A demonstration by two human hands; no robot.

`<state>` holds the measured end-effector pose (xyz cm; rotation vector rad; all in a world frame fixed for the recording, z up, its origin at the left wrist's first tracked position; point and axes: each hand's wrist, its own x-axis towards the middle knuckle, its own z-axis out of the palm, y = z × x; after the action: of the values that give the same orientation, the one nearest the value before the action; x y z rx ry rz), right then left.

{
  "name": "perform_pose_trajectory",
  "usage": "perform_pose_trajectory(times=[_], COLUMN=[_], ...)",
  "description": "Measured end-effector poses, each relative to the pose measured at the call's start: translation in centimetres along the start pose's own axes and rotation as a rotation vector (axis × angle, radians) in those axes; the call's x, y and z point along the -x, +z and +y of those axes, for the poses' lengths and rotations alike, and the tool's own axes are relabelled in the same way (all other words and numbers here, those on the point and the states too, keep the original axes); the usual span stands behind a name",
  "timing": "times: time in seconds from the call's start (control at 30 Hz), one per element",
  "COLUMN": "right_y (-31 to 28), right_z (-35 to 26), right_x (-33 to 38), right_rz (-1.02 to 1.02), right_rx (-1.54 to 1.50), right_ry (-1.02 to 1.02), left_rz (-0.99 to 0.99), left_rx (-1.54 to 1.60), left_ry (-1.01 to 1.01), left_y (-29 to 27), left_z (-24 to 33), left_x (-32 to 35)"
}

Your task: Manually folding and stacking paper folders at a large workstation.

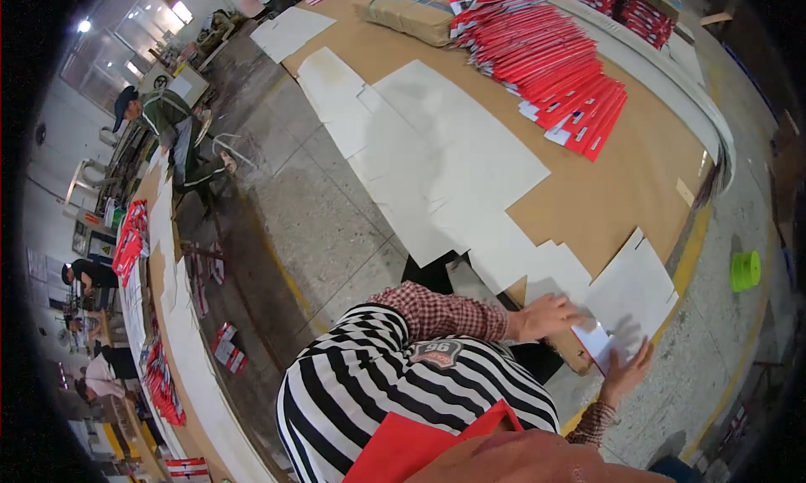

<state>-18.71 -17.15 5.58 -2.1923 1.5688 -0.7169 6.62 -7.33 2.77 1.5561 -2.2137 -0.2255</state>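
At the near end of the table, my left hand reaches in from the left with its fingers bent, gripping the upper edge of a small white card piece with a thin red edge. On the other side, my right hand has its fingers apart. Its thumb is close to the card piece's right edge; whether it touches cannot be made out. Just beyond both hands lies a flat white sheet, slit at its edges. The card piece's underside is hidden.
A long fanned stack of red printed packets lies farther up the brown tabletop. White sheets overlap along the left side. A wrapped brown bundle sits beyond. A green spool stands on the floor at right. Several people work at the left and far side.
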Motion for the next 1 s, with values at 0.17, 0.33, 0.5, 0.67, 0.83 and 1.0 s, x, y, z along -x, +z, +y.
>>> perform_pose_trajectory(times=[0.17,0.33,0.5,0.67,0.83,1.0], right_y=[3.2,3.0,3.2,3.1,3.2,4.4], right_z=[-3.8,-3.3,-3.6,-4.2,-5.2,2.0], right_x=[0.6,0.2,0.6,1.4,0.1,6.9], right_rz=[-0.162,-0.339,-0.358,-0.291,-0.341,0.545], right_rx=[0.156,-0.299,-0.295,-0.013,0.069,-0.526], right_ry=[-0.547,-0.446,-0.417,-0.507,-0.545,0.280], left_rz=[0.016,0.051,-0.028,0.279,-0.093,-0.199], left_rx=[0.084,-0.043,0.485,0.120,-0.085,-0.087], left_ry=[0.094,0.150,-0.469,-0.165,0.082,0.158], left_y=[0.2,-1.1,-1.3,1.2,0.4,-0.7], left_z=[0.4,-2.3,-4.8,-4.4,-0.9,-0.8], left_x=[0.6,3.6,2.0,0.1,1.8,0.2])
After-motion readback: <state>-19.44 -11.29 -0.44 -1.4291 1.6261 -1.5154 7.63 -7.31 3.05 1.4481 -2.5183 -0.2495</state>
